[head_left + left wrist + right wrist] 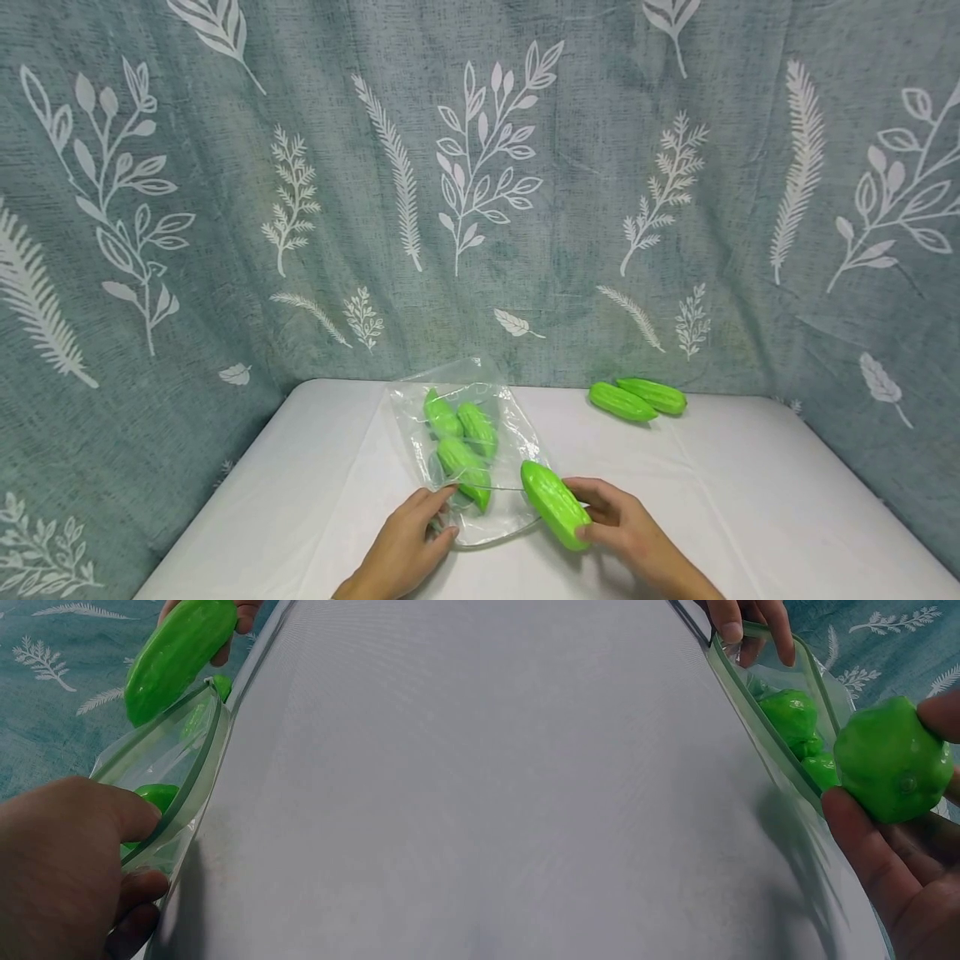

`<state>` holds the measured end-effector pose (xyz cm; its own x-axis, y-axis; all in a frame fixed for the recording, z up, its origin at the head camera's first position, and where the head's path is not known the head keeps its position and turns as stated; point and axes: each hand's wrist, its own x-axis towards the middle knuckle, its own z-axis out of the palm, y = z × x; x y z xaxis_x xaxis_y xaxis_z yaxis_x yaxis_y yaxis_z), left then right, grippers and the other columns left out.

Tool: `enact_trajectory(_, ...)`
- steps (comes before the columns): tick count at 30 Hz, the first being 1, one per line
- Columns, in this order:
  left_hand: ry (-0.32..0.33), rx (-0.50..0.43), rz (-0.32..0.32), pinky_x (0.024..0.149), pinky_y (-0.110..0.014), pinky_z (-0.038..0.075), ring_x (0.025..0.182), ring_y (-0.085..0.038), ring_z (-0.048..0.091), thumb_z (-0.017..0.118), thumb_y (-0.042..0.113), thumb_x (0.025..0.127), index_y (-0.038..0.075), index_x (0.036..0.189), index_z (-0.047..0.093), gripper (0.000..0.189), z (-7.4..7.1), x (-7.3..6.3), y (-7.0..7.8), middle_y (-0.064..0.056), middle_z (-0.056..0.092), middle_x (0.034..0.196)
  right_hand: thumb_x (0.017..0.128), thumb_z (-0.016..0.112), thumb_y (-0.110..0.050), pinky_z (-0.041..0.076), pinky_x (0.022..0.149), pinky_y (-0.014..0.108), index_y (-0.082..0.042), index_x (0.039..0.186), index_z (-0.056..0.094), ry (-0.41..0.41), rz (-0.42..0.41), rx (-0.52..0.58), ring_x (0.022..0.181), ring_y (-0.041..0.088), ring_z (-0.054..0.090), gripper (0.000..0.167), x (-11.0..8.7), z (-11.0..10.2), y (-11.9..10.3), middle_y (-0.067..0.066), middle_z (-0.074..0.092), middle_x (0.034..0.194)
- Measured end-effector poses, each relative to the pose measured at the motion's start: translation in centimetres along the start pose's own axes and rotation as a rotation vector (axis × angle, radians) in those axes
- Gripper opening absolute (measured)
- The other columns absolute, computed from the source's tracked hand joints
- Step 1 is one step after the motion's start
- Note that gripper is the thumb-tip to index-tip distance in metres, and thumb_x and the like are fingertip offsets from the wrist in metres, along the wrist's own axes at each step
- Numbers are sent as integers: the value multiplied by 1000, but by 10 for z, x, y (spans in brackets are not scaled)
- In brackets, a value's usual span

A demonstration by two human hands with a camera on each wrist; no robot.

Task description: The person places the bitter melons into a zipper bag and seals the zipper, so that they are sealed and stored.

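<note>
A clear zip-top plastic bag [517,433] lies on the white table with its mouth spread toward me. Inside it are three bumpy green bitter melons [463,467]. My left hand [408,537] pinches the left side of the bag's mouth, thumb on the rim in the left wrist view. Another bitter melon [553,504] is in my right hand [618,525], gripped near its lower end between thumb and fingers. It is tilted over the right side of the bag's opening. In the right wrist view, the held bitter melon [892,761] shows its rounded end, beside the green-edged bag mouth [780,742].
Two more bitter melons [637,398] lie together near the table's back edge, right of the bag. The white table [300,483] is bordered behind and at the sides by a blue-green leaf-patterned curtain [570,208].
</note>
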<state>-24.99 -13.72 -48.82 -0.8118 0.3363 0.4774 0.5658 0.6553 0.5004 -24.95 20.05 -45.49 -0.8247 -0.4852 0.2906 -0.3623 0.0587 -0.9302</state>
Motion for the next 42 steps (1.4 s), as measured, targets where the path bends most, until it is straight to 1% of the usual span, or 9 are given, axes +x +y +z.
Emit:
enact_trajectory(6, 0, -3, -2, 70, -22, 49, 81, 0, 50, 76, 16, 87, 9, 135, 61, 52, 0, 0, 0, 8, 58, 98, 91, 62, 4, 53, 91, 29, 10, 142, 46, -39, -16, 25, 113, 20, 63, 53, -2, -3, 2, 31, 50, 139)
enact_trajectory(12, 10, 4, 3, 70, -22, 49, 80, 0, 50, 77, 16, 86, 9, 135, 61, 52, 1, 0, 0, 8, 59, 97, 91, 60, 6, 55, 88, 32, 7, 142, 47, -114, -49, 41, 109, 26, 64, 53, -3, -4, 2, 29, 51, 139)
enact_trajectory(17, 5, -3, -1, 70, -22, 50, 81, 0, 51, 76, 16, 86, 9, 136, 61, 52, 1, 0, 1, 8, 59, 98, 92, 60, 4, 53, 91, 30, 5, 143, 48, -146, -26, 30, 112, 23, 63, 52, -6, -3, 0, 29, 49, 140)
enact_trajectory(21, 2, -7, -2, 70, -22, 50, 81, 0, 51, 76, 16, 87, 9, 136, 60, 52, 1, 0, 1, 8, 59, 98, 93, 59, 3, 51, 94, 29, 5, 144, 47, -191, -31, 32, 116, 22, 61, 53, -8, -2, -1, 28, 49, 141)
enact_trajectory(27, 12, 9, 8, 70, -22, 50, 81, 0, 51, 77, 16, 86, 10, 136, 60, 53, 1, 0, 1, 8, 59, 98, 95, 57, 0, 49, 97, 29, 0, 146, 47, -260, 52, 89, 121, 20, 57, 52, -8, 0, -1, 18, 51, 144)
enact_trajectory(30, 8, 7, 8, 71, -22, 50, 81, 0, 51, 77, 16, 86, 10, 137, 60, 53, 1, 0, 0, 8, 59, 99, 95, 57, -1, 49, 97, 28, 0, 146, 48, -262, 82, 86, 121, 19, 57, 52, -7, 2, 0, 20, 50, 144)
enact_trajectory(34, 9, 10, 5, 71, -22, 50, 81, 0, 51, 77, 16, 86, 10, 137, 60, 54, 1, 0, -1, 8, 59, 99, 96, 61, -6, 50, 95, 27, 1, 145, 48, -232, 117, 44, 119, 18, 58, 52, -5, 6, -1, 24, 49, 143)
enact_trajectory(38, 20, 15, 14, 71, -22, 50, 81, -1, 52, 77, 16, 86, 9, 136, 60, 54, 1, 0, -1, 8, 59, 99, 96, 66, -12, 51, 92, 26, 0, 145, 49, -200, 168, 3, 115, 18, 60, 53, -4, 11, -3, 23, 49, 142)
enact_trajectory(42, 31, 14, 26, 70, -22, 50, 81, -2, 53, 77, 15, 85, 7, 135, 61, 54, 0, 0, -1, 7, 60, 98, 95, 67, -13, 52, 89, 26, 0, 145, 50, -173, 169, -36, 114, 20, 61, 54, -5, 14, -3, 24, 47, 143)
